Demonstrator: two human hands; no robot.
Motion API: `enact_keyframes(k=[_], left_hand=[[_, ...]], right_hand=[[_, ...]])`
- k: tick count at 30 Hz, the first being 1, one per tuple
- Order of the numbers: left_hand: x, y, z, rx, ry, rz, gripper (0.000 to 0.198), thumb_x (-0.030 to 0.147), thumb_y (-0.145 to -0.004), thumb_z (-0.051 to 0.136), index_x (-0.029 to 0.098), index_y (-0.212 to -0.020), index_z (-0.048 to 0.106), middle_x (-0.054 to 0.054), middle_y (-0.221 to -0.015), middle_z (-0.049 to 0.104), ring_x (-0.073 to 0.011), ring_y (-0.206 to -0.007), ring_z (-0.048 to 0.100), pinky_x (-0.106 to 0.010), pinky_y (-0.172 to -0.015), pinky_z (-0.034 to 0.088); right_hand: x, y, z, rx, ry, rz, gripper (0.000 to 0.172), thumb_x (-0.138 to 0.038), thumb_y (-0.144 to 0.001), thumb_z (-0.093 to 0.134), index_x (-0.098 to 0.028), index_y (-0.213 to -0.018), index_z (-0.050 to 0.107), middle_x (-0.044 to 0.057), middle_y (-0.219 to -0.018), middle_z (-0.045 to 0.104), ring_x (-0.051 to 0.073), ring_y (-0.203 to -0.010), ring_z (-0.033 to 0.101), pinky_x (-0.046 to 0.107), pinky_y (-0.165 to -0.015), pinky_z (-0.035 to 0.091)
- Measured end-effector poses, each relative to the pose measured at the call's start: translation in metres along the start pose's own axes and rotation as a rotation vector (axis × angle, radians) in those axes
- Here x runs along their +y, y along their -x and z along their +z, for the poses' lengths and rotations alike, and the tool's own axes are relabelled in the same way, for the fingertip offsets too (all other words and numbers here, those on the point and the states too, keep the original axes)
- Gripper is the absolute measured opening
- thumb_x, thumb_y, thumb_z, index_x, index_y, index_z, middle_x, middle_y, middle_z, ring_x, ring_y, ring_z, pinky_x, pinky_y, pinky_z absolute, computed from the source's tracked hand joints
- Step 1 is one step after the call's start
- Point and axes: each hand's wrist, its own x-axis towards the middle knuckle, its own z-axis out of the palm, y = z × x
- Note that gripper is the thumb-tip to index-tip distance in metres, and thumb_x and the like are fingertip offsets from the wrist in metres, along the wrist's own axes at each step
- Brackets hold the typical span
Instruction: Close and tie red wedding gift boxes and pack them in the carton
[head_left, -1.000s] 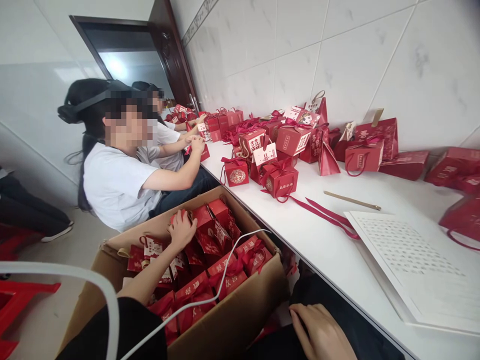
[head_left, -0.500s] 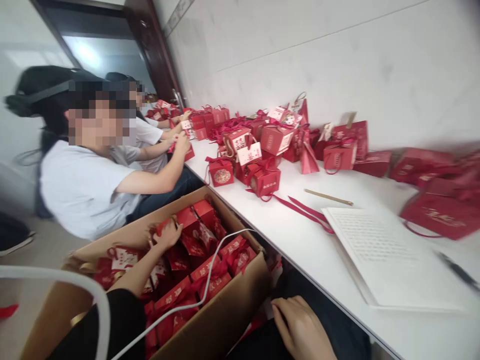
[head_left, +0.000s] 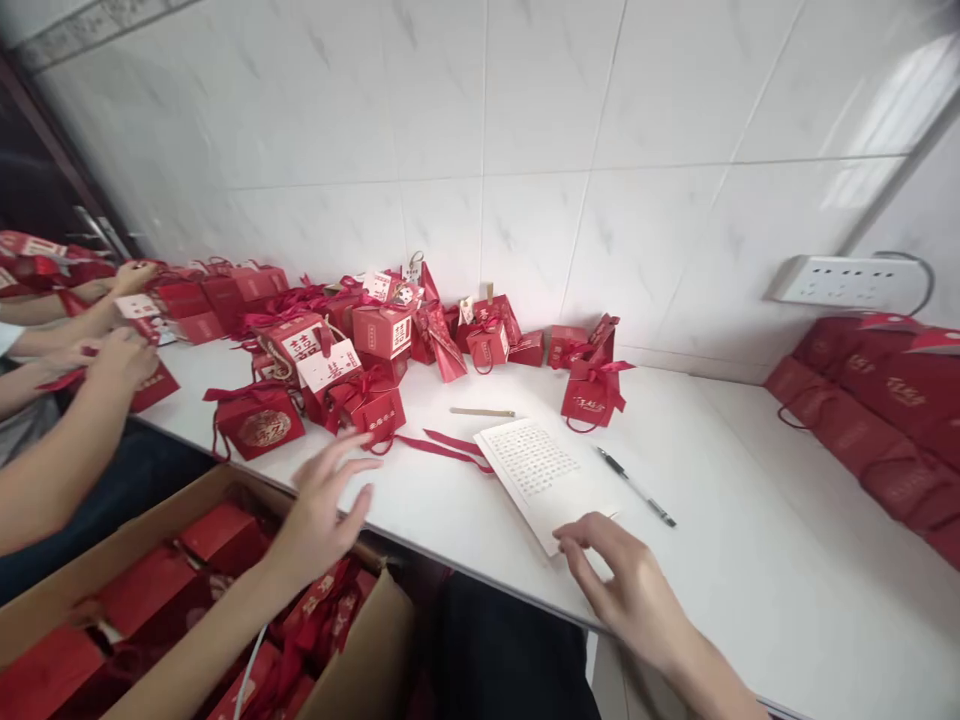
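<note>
My left hand [head_left: 326,510] hangs in the air with its fingers spread, over the near edge of the table. It holds nothing and is close to a red gift box with a ribbon [head_left: 373,412]. My right hand [head_left: 626,585] has thumb and forefinger drawn together at the near corner of a stack of written paper [head_left: 529,460], which lies on the table. To the right of the paper rests a black-and-clear pen [head_left: 637,487]. Past the paper are a loose red ribbon [head_left: 442,447] and a thin tan strip [head_left: 482,412].
A cardboard box [head_left: 375,640] of red gift boxes stands left, below the white table [head_left: 757,500]. More red boxes [head_left: 386,330] crowd along the wall, with red bags [head_left: 885,400] at right under a power strip [head_left: 855,282]. Co-workers' hands [head_left: 124,360] handle boxes at left.
The view has swung to the right. My left hand has come up out of the cardboard box with nothing in it. My right hand has moved from my lap to the paper.
</note>
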Motion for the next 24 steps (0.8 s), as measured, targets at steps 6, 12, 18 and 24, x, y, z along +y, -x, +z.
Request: enact_keyframes(k=[6,12,18,24], left_hand=[[0.038,-0.066,0.082,-0.233,0.038,-0.139,0.031,0.018,-0.079,0.049,0.02,-0.109,0.057,-0.012,-0.131,0.05,-0.028,-0.124,0.045,-0.048,-0.098,0.034],[0.011,-0.114,0.107,-0.242,-0.039,-0.406,0.034,0.018,-0.077,0.053,0.019,-0.11,0.057,-0.013,-0.121,0.056,-0.0284,-0.111,0.054,-0.046,-0.093,0.04],[-0.031,-0.122,0.068,-0.021,-0.224,-0.485,0.043,0.023,-0.079,0.054,0.015,-0.121,0.049,-0.016,-0.133,0.045,-0.0315,-0.125,0.039,-0.049,-0.102,0.029],[-0.031,-0.119,0.058,-0.163,-0.16,-0.321,0.035,0.022,-0.081,0.049,0.018,-0.115,0.056,-0.015,-0.127,0.049,-0.03,-0.123,0.04,-0.051,-0.104,0.024]], right_hand=[[0.046,-0.01,0.0,0.083,0.135,0.067,0.02,-0.026,-0.095,0.04,-0.02,-0.084,0.056,0.004,-0.077,0.06,0.016,-0.068,0.059,0.025,-0.051,0.049],[0.052,0.001,0.008,0.024,0.161,0.066,0.021,-0.026,-0.096,0.037,-0.021,-0.084,0.054,0.003,-0.078,0.058,0.015,-0.067,0.059,0.028,-0.058,0.051],[0.051,0.002,0.011,-0.002,0.161,0.015,0.021,-0.025,-0.096,0.036,-0.021,-0.086,0.054,0.004,-0.079,0.057,0.015,-0.066,0.059,0.027,-0.057,0.051],[0.047,0.0,0.015,0.005,0.179,-0.096,0.021,-0.023,-0.096,0.037,-0.021,-0.084,0.054,0.002,-0.073,0.056,0.014,-0.061,0.058,0.025,-0.052,0.049]])
